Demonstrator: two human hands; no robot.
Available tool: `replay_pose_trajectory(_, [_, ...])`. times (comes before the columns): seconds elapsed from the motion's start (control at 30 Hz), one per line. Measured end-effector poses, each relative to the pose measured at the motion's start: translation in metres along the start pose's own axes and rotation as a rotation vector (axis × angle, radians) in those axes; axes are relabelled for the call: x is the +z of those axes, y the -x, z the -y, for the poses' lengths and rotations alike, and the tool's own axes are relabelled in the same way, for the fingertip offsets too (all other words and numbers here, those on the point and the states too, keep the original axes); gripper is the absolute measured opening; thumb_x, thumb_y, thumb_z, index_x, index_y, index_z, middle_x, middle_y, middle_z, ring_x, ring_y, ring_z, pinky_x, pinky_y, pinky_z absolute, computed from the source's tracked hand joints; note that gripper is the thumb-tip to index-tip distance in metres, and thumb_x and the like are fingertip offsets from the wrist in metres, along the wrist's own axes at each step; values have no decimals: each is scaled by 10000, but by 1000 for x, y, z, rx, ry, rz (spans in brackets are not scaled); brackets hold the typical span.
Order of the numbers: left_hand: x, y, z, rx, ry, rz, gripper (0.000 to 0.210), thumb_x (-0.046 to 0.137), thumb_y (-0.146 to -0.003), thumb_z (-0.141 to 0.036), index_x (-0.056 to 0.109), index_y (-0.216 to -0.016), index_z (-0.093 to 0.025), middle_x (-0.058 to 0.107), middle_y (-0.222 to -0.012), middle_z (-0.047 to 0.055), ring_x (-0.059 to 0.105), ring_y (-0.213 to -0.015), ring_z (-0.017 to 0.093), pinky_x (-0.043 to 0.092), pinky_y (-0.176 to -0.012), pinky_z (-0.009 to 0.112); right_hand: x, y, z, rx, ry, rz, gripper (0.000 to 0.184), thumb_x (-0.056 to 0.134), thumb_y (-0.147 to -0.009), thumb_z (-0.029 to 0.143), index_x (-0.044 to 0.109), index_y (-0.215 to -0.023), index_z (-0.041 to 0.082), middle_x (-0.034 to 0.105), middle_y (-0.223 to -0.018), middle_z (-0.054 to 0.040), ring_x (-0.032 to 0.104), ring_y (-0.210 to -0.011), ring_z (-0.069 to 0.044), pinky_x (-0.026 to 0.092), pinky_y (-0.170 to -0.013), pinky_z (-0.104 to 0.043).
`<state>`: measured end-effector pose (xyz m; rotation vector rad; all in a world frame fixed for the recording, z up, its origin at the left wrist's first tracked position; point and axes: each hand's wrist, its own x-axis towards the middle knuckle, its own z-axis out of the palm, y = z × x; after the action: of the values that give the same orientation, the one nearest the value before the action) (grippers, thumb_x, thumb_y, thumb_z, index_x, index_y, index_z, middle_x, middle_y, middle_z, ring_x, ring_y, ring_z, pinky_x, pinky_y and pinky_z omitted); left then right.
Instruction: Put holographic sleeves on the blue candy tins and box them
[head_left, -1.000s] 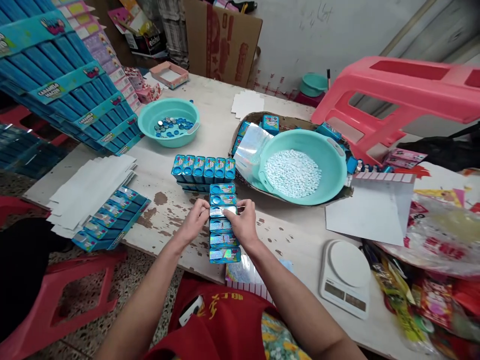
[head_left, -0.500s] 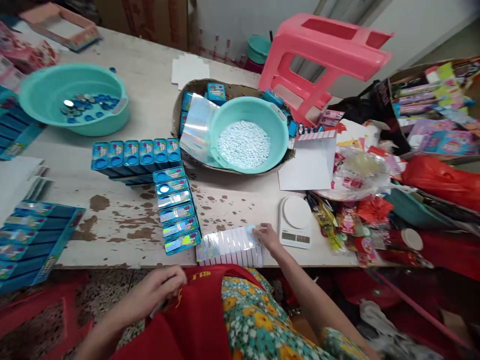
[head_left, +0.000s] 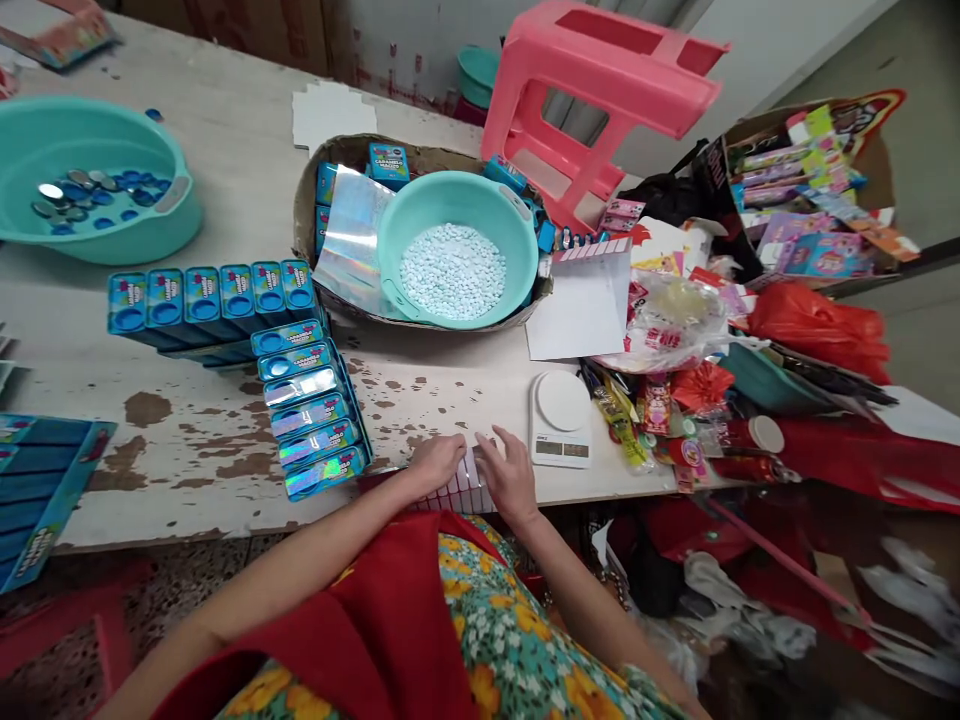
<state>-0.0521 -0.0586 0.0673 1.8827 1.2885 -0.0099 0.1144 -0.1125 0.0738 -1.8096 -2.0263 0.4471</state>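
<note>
Left of the left hand and farther back, the far row of tins [head_left: 202, 295] is lined up on the counter [head_left: 472, 375]. Beside the left forearm, the near row of tins [head_left: 309, 414] is placed; shiny strips are seen on the four closest lids. Step, as judged: a strip is being worked off the striped sheet [head_left: 469, 488]. For the next move, a clean pinch on a strip's edge seems called for. Left hand [head_left: 438, 465]: fingers curled over the sheet's left part; whether anything is pinched cannot be told. The sheet is laid between and under the hands. Right hand [head_left: 510, 478]: fingers loosely spread at the sheet's right part, nothing seen gripped. Just right of it, the scale [head_left: 561, 418] is set.
</note>
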Motion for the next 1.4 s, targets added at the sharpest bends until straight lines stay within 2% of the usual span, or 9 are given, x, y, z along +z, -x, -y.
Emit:
replay_pose_trajectory(0.23, [-2, -6, 2, -29, 68, -6, 291, 357, -866, -321, 625, -871, -209, 674, -899, 81, 609, -854, 231, 425, -719, 314, -8, 18, -7, -207, 127, 135, 278, 483, -855, 157, 594, -1072, 290, 524, -1291, -50, 403, -1238, -249, 334, -977, -489])
replay_pose_trajectory(0.4, [-7, -7, 3, -69, 125, -19, 281, 379, -859, -315, 633, -877, -197, 673, -911, 98, 604, -909, 249, 431, -768, 343, -47, 9, 6, -99, -33, 167, 114, 484, -863, 233, 596, -841, 232, 652, -881, -59, 567, -908, -220, 432, -806, -398])
replay_pose_trajectory(0.57, [-38, 11, -16, 255, 623, 5, 439, 380, -875, -401, 444, -1271, -222, 556, -1242, 90, 517, -1122, 204, 420, -877, 307, -99, -22, 39, 107, -338, 139, 151, 551, -834, 335, 541, -745, 213, 591, -717, -12, 550, -699, -164, 441, -677, -305])
replay_pose_trajectory(0.7, [-68, 40, -36, 267, 847, 85, 361, 515, -797, -442, 583, -1001, -151, 655, -786, 46, 617, -748, 160, 454, -643, 242, -114, -41, 62, 202, -571, 154, 190, 622, -775, 374, 560, -734, 200, 591, -701, -1, 549, -681, -148, 447, -673, -284])
replay_pose_trajectory(0.87, [-121, 94, -24, 49, 611, -231, 280, 442, -836, -418, 588, -805, -181, 513, -549, -33, 497, -504, 102, 348, -505, 212, -83, -74, 108, 274, -754, 110, 224, 671, -713, 408, 591, -712, 198, 613, -806, -32, 572, -758, -171, 466, -680, -297])
replay_pose_trajectory(0.97, [-159, 126, 13, -75, 516, -442, 219, 435, -838, -367, 540, -955, -215, 500, -586, -48, 454, -524, 107, 324, -517, 214, -45, -107, 158, 171, -789, 82, 207, 685, -686, 396, 613, -677, 202, 548, -1031, -68, 543, -961, -214, 481, -708, -308])
replay_pose_trajectory(1.1, [-196, 149, 77, -154, 573, -547, 199, 411, -842, -351, 463, -967, -205, 421, -605, -54, 398, -524, 96, 299, -502, 200, 7, -150, 219, 52, -784, 118, 167, 685, -669, 350, 626, -634, 198, 499, -1008, -62, 504, -998, -226, 457, -776, -351])
replay_pose_trajectory(1.27, [-211, 144, 129, -180, 483, -611, 138, 409, -827, -303, 447, -916, -205, 373, -613, -56, 349, -535, 95, 277, -506, 201, 50, -175, 245, -12, -630, 63, 130, 663, -670, 293, 606, -604, 198, 465, -901, -49, 449, -940, -226, 377, -874, -396])
replay_pose_trajectory(1.4, [-198, 129, 146, -152, 440, -625, 120, 402, -834, -300, 438, -896, -204, 397, -653, -45, 388, -589, 106, 313, -546, 208, 65, -173, 242, 38, -611, 71, 138, 634, -673, 287, 576, -592, 192, 447, -893, -51, 440, -901, -213, 389, -830, -359])
